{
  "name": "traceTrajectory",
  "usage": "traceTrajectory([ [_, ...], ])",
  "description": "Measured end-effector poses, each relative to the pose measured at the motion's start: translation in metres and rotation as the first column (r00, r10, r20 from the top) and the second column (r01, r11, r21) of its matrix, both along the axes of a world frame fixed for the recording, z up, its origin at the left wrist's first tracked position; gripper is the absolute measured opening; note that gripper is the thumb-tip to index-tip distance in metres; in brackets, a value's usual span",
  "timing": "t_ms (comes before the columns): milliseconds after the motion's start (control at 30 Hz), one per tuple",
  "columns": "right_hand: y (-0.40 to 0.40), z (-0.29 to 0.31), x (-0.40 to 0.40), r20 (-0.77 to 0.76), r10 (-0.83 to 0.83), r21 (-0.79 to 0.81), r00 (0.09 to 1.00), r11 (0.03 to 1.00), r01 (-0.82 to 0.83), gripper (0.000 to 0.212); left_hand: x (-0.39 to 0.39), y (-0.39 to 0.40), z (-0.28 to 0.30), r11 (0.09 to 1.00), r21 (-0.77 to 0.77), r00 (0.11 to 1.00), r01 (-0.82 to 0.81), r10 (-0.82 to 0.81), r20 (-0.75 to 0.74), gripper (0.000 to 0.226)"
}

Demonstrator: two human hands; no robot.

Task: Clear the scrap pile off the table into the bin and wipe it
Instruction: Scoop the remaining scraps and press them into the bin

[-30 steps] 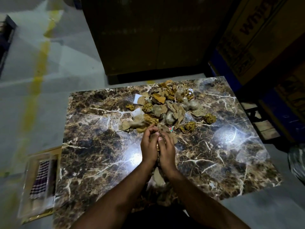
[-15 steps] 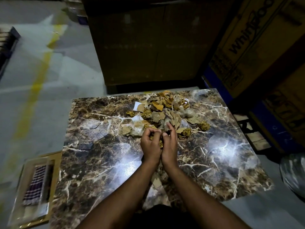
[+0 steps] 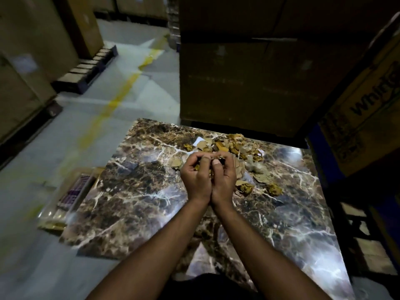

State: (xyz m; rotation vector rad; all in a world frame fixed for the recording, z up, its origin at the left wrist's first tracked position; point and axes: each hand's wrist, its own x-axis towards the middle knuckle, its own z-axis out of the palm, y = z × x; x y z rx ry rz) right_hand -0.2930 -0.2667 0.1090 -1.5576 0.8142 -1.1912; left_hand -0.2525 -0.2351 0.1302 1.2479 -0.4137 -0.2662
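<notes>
The scrap pile (image 3: pixel 233 152), torn brown paper and crumpled yellowish bits, lay on the far half of the marble table (image 3: pixel 134 204), with a few loose pieces (image 3: pixel 273 189) strewn toward the right edge. Above its near side the left hand (image 3: pixel 195 178) and right hand (image 3: pixel 224 177) were pressed together at the heels, fingers curled inward, cupping a handful of scraps (image 3: pixel 204 167) between them. Both forearms reached in from the bottom of the view. On the floor to the left of the table sat a clear box (image 3: pixel 65 198) with a checked cloth (image 3: pixel 74 190) inside. Big cardboard boxes (image 3: pixel 249 68) stood behind the table and at the right.
</notes>
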Motion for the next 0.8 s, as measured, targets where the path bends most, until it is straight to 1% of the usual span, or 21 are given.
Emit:
traceTrajectory([
  [67,0.010,0.010,-0.001,0.028,0.091,-0.043,0.995,0.995,-0.090,0.009,-0.004,0.013,0.005,0.995,-0.016,0.995,-0.103,0.103,0.016,0.026],
  [133,0.028,0.015,0.004,0.047,0.207,-0.056,0.977,0.977,-0.205,0.008,-0.005,0.035,0.010,0.979,-0.024,0.980,-0.200,0.200,0.012,0.025],
  [233,0.064,0.016,0.015,0.044,0.348,-0.061,0.937,0.937,-0.345,0.015,-0.001,0.077,0.015,0.942,-0.040,0.943,-0.334,0.334,-0.007,0.021],
  [333,0.116,0.015,0.029,0.050,0.492,-0.031,0.869,0.871,-0.491,0.019,0.007,0.132,0.018,0.881,-0.041,0.882,-0.471,0.471,0.009,0.018],
  [433,0.184,0.019,0.040,0.054,0.631,-0.033,0.774,0.776,-0.630,0.013,0.013,0.199,0.018,0.783,-0.065,0.784,-0.619,0.621,0.010,0.016],
  [500,0.229,0.021,0.046,0.070,0.696,-0.043,0.715,0.718,-0.695,0.009,0.016,0.244,0.016,0.718,-0.081,0.721,-0.691,0.693,0.000,0.017],
  [567,0.281,0.016,0.052,0.060,0.764,-0.026,0.643,0.645,-0.764,0.012,0.017,0.298,0.010,0.646,-0.077,0.649,-0.760,0.761,-0.017,0.022],
  [633,0.341,0.004,0.057,0.014,0.833,0.005,0.553,0.553,-0.833,0.016,0.015,0.362,0.000,0.573,-0.065,0.576,-0.817,0.817,-0.030,0.023],
  [700,0.402,-0.009,0.057,-0.033,0.885,0.037,0.465,0.466,-0.884,0.014,0.009,0.423,-0.010,0.499,-0.049,0.501,-0.865,0.864,-0.050,0.024],
  [800,0.508,-0.019,0.047,-0.031,0.935,0.082,0.353,0.355,-0.931,0.016,-0.004,0.526,-0.030,0.370,-0.012,0.370,-0.929,0.927,-0.066,0.028],
])
